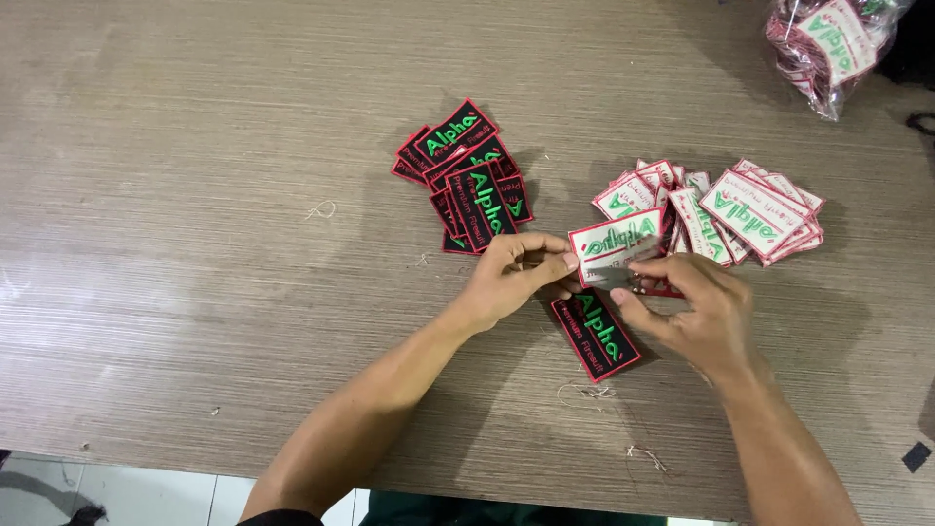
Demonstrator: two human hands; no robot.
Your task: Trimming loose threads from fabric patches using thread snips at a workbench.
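Fingertips of the left hand (511,278) and right hand (696,307) are being pinched on a white patch (614,248), held just above a black patch (595,334) on the table (195,195). Edges are best being gripped lightly, so the stiff embroidered cloth stays flat. Flat rectangular patches with red stitched borders are being kept in a black pile (467,180) and a white pile (726,209).
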